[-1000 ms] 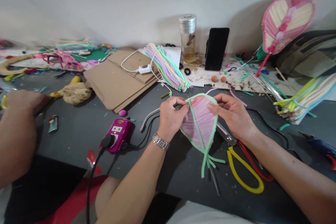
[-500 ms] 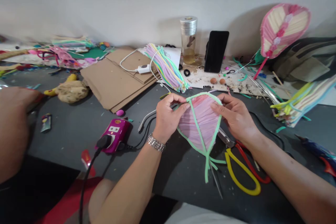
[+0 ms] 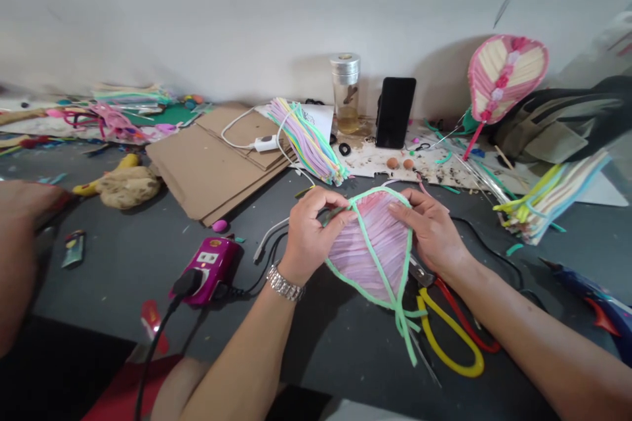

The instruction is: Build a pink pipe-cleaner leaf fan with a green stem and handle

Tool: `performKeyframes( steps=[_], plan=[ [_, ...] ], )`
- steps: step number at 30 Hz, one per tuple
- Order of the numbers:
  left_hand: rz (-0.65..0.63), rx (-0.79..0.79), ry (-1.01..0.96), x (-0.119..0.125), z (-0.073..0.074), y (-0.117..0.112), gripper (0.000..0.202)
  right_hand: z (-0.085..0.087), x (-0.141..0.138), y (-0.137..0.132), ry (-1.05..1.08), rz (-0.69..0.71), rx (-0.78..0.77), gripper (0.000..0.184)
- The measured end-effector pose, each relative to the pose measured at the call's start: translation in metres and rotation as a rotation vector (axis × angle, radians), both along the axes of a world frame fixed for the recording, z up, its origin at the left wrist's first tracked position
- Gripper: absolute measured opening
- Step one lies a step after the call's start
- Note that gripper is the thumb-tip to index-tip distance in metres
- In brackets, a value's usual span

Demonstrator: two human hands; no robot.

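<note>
Between my two hands is a leaf-shaped fan of pink and lilac pipe cleaners (image 3: 385, 256), edged in mint green with a green strip across its face. My left hand (image 3: 316, 223) pinches its upper left edge, where green strips meet. On the upper right edge my right hand (image 3: 432, 227) has thumb and fingers closed, the thumb on the lilac face. Green ends and thin wires hang from the fan's pointed bottom. Scissors (image 3: 454, 335) with one yellow and one red handle lie on the table under my right wrist, blades partly hidden.
A purple power strip (image 3: 210, 270) with a black plug stands left of my hands. Behind are cardboard sheets (image 3: 212, 171), a pipe cleaner bundle (image 3: 311, 141), a bottle (image 3: 346, 99) and a phone (image 3: 395, 112). A glue gun (image 3: 592, 296) lies right; another person's arm (image 3: 20, 250) rests left.
The view has shifted slightly, so the background sits lower and further left. The fan's lower tip has swung a little to the right. Both hands keep their grip on it.
</note>
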State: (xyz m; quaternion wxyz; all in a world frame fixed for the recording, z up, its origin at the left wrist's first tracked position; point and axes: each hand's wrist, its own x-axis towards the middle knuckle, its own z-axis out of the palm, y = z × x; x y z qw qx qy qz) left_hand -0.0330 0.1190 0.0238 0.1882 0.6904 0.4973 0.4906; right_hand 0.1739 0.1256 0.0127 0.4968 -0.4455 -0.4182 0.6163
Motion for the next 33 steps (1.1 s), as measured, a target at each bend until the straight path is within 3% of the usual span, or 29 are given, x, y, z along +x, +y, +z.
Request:
performKeyframes(
  steps=[9, 13, 15, 19, 22, 27, 33],
  plan=[
    [-0.05, -0.033, -0.052, -0.001, 0.003, -0.001, 0.015, -0.001, 0.0, -0.001, -0.012, 0.014, 0.03, 0.034],
    [-0.095, -0.073, -0.027, -0.002, -0.002, 0.003, 0.02, -0.004, 0.003, 0.001, -0.191, 0.009, 0.094, 0.031],
    [-0.112, -0.104, -0.009, -0.002, -0.005, 0.006, 0.018, -0.008, 0.005, 0.003, -0.387, -0.024, 0.214, 0.027],
    [-0.099, -0.182, -0.012, -0.001, -0.012, 0.01, 0.017, -0.01, 0.005, 0.0, -0.835, -0.198, 0.675, 0.025],
    [-0.117, -0.302, -0.118, 0.001, -0.019, 0.012, 0.02, -0.004, -0.004, -0.008, -1.01, -0.152, 0.875, 0.005],
    [-0.147, -0.5, -0.383, 0.005, -0.025, 0.015, 0.035, 0.001, -0.023, -0.017, -1.037, -0.006, 0.869, 0.009],
    [-0.156, -0.574, -0.521, 0.005, -0.02, 0.012, 0.038, 0.004, -0.037, -0.015, -0.965, -0.069, 0.758, 0.009]
  ],
)
